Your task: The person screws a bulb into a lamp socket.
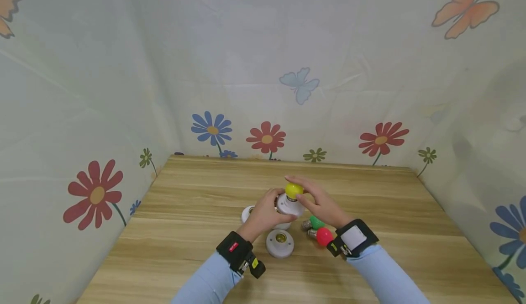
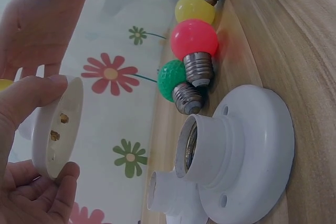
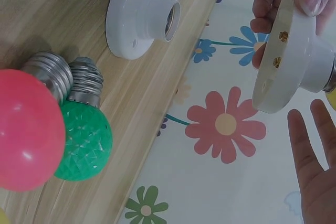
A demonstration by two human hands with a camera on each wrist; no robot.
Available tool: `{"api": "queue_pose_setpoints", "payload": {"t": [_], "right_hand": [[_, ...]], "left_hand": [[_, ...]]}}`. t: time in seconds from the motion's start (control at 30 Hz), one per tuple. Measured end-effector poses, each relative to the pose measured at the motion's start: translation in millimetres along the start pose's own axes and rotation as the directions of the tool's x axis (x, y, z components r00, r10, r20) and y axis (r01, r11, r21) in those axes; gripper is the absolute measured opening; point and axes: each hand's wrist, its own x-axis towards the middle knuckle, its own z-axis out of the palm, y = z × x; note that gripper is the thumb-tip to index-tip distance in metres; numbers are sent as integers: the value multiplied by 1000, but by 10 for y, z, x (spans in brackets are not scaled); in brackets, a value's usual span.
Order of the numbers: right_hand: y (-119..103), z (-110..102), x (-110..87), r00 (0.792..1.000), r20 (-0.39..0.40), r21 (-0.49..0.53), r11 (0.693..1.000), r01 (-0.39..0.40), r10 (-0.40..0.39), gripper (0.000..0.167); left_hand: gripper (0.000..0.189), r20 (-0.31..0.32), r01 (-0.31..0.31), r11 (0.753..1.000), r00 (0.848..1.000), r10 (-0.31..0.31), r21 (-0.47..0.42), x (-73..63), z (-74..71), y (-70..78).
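Note:
In the head view my left hand (image 1: 265,212) grips a white lamp socket (image 1: 289,206) by its round base, tilted above the table. A yellow light bulb (image 1: 294,190) stands in its mouth. My right hand (image 1: 324,208) has the bulb between thumb and index finger. Two screws show in the underside of the held socket (image 3: 281,56) in the right wrist view, where other right-hand fingers (image 3: 307,150) stretch out straight. Below the hands, a white socket (image 1: 280,244) lies on the table, mouth up.
More white sockets (image 1: 246,213) stand behind the left hand, partly hidden. Near the right wrist lie a green bulb (image 1: 317,222) and a red bulb (image 1: 324,237); another yellow bulb (image 2: 195,10) lies beside them. A flowered cloth (image 1: 255,44) hangs behind the wooden table (image 1: 197,180).

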Motion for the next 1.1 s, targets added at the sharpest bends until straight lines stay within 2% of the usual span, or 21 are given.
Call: {"api": "queue_pose_setpoints", "payload": {"t": [0.17,0.43,0.63,0.77,0.97,1.1], "right_hand": [[3,-8,1,1000,-29,-27,1000,1,-2,46],[21,2,24,995,-76,-63,995,-72,67,47],[25,-16,4,998,-65,-34,999,-16,14,52],[31,-27,-11,999,-40,-25,1000,17,-18,49],[29,-20,-19,1000,-18,-25,1000,9,-10,46],[27,-17,-14,999,-36,-43,999,18,-20,45]], "left_hand": [[76,1,8,1000,1000,-8,-8,2,10,-3],[76,8,2,1000,1000,-1,-7,-2,18,7],[76,9,2,1000,1000,-2,-18,-3,21,13],[78,9,7,1000,1000,-6,-16,1,19,16],[78,2,6,1000,1000,-6,2,-1,20,17],[78,1,7,1000,1000,-7,2,-8,16,21]]}}
